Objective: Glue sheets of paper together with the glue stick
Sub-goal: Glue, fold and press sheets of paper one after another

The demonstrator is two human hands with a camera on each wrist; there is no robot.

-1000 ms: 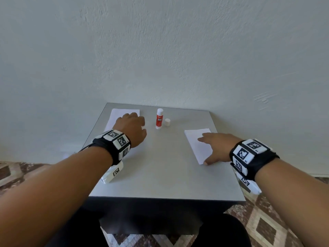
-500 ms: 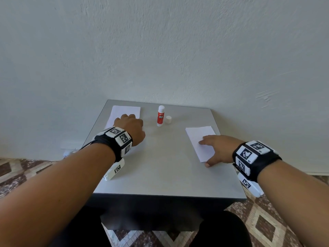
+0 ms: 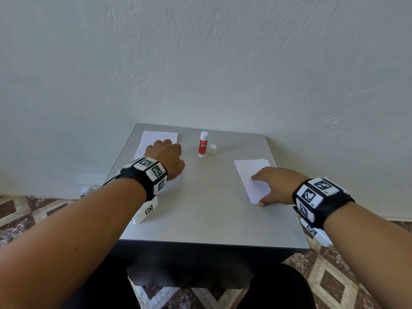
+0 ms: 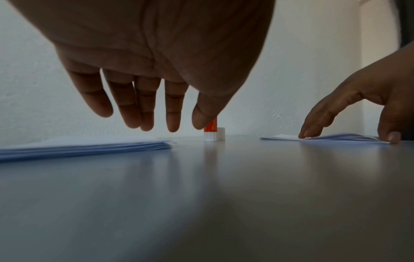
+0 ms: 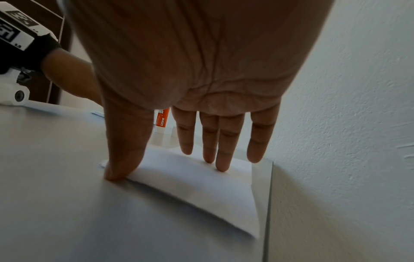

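A red and white glue stick stands uncapped at the back middle of the grey table, its white cap just to its right. My left hand hovers over a stack of white sheets at the back left. In the left wrist view its relaxed fingers hang just above the stack and hold nothing. My right hand lies on the white sheets at the right. Its straight fingers press the paper, and the thumb sits at the paper's near corner.
The table stands against a pale wall. The right sheets lie close to the table's right edge. Bare grey surface lies between the two hands. Patterned floor tiles show on both sides.
My right hand has drawn back a little along its sheets toward me. The left hand has hardly moved. The glue stick and cap stand where they were.
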